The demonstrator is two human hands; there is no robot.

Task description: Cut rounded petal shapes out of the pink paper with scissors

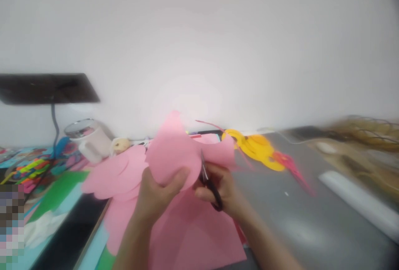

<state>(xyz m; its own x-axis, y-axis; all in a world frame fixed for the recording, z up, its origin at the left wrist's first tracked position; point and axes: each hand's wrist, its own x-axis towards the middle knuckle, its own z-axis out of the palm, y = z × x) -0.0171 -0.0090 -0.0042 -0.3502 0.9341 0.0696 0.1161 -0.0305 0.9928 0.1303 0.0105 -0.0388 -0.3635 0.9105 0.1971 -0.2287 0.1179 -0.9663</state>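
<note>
My left hand [162,193] grips a sheet of pink paper [174,158] by its lower left side, thumb on top and fingers behind. In my right hand [221,189] is a pair of scissors [212,193] with dark handles. Their blades meet the right edge of the rounded pink shape, and a curved offcut [220,151] of the same paper hangs to the right of them. Below both hands lies a larger pink sheet [199,236]. Rounded pink cutouts [115,174] are piled to the left of my left hand.
Yellow paper rings [262,149] and a blurred bright pink item [293,170] lie at the right on the grey table [280,207]. A white roll [358,203] is farther right. A white mug [93,143], a dark panel on a stand [46,89] and colourful craft pieces [31,168] stand at the left.
</note>
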